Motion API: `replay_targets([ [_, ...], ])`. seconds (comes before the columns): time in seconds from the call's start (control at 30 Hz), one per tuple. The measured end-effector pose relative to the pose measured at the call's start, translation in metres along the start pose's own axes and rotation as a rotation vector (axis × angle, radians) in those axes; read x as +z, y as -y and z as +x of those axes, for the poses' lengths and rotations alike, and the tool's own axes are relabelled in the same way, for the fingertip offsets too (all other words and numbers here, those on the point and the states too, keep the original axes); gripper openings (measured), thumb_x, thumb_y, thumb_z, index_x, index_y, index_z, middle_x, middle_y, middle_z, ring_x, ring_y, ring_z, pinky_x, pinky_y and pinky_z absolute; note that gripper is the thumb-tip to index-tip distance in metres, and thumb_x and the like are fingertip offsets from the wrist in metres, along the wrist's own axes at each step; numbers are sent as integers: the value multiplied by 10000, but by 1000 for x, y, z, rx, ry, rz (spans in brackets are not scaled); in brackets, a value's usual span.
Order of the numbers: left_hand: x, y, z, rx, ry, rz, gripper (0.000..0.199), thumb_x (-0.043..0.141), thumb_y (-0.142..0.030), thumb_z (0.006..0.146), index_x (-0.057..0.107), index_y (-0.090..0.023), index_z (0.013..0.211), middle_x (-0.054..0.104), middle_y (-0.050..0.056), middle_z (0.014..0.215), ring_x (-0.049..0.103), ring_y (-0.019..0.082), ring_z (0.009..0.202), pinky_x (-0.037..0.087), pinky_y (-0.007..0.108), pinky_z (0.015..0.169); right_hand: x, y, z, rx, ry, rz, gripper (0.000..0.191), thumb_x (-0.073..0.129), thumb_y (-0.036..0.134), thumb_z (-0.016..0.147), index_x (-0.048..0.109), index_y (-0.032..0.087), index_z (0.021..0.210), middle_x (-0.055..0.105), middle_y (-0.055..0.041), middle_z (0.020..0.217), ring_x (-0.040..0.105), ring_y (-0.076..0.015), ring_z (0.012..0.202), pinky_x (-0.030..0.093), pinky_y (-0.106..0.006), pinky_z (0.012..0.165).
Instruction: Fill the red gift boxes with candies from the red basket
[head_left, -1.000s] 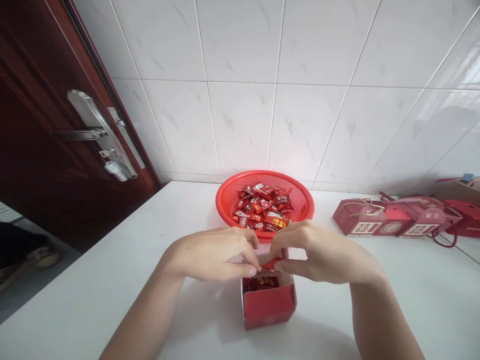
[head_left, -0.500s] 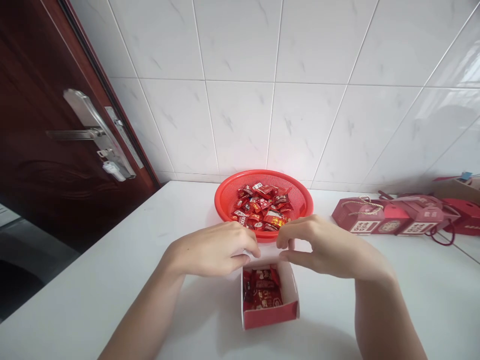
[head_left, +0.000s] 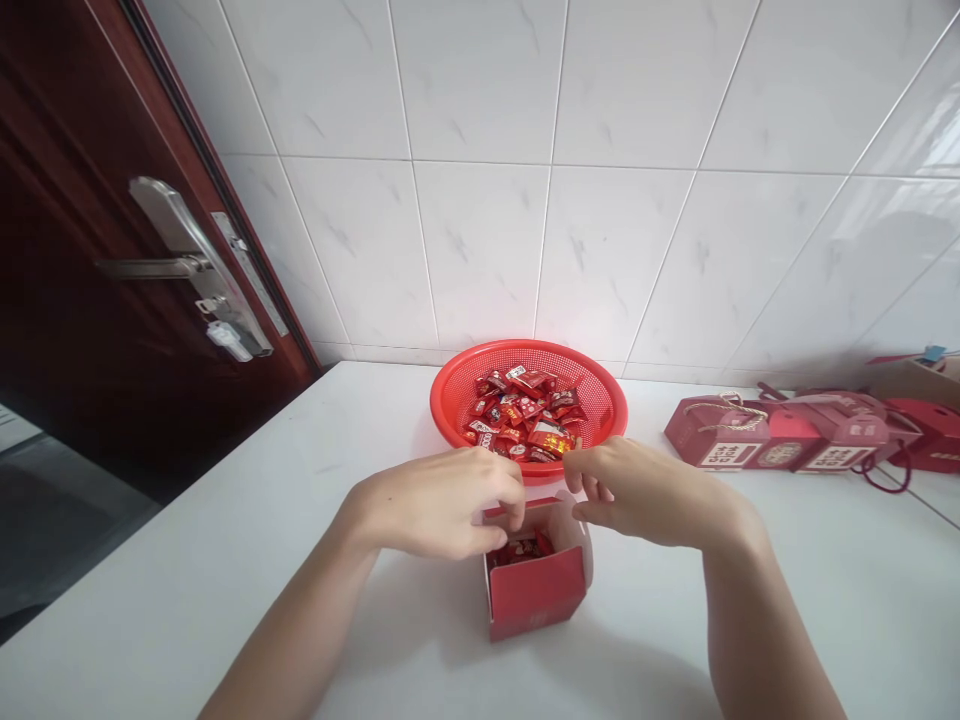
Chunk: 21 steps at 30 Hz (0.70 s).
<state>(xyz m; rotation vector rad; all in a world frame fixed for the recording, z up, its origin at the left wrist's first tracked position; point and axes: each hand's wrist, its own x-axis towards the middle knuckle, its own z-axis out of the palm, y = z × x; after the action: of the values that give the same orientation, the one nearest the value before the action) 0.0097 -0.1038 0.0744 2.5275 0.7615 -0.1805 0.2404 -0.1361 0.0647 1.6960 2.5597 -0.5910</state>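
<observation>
Candies [head_left: 523,549] lie in the open box [head_left: 537,596] below my camera. My left hand [head_left: 450,502] is at its left edge, fingers curled; whether they grip, I cannot tell. My right hand [head_left: 637,490], near its right side, has thumb and fingers narrowly parted. Beyond: basket [head_left: 450,390] of sweets [head_left: 525,408], gift boxes [head_left: 793,438] to its right, then tiled wall [head_left: 480,250].

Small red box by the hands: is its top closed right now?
No, the small red box is open at the top, with red wrapped pieces showing inside.
</observation>
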Motion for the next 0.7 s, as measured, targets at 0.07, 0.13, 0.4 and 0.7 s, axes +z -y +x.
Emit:
replay_targets([
  [0.07,1,-3,3,24,54,-43,87,611,-198,879,673,-203,818,710,-8,887,642,167,868,448,259,753,-1,0,0,-12,25,8,49,571,171,872,602,209,866,705,-25,852,614,-178,740,328,-270,551],
  [0.13,5,-5,7,-1,109,-71,171,629,-345,899,652,-205,804,707,2,868,630,176,830,431,264,677,-2,1,0,-21,38,18,57,567,158,871,590,206,851,707,-23,853,618,-174,744,328,-265,546],
  [0.4,26,-7,28,-131,168,77,318,579,-209,762,318,-209,580,361,-37,505,324,134,455,211,323,443,-1,4,2,-37,40,-14,66,572,183,895,594,193,833,701,-27,842,617,-166,730,299,-264,524],
  [0.7,30,-4,30,-194,83,9,267,682,-268,701,429,-211,636,513,-27,606,488,154,575,284,288,484,0,10,5,-190,173,25,152,534,132,934,647,161,835,717,-36,846,578,-137,691,319,-257,541],
])
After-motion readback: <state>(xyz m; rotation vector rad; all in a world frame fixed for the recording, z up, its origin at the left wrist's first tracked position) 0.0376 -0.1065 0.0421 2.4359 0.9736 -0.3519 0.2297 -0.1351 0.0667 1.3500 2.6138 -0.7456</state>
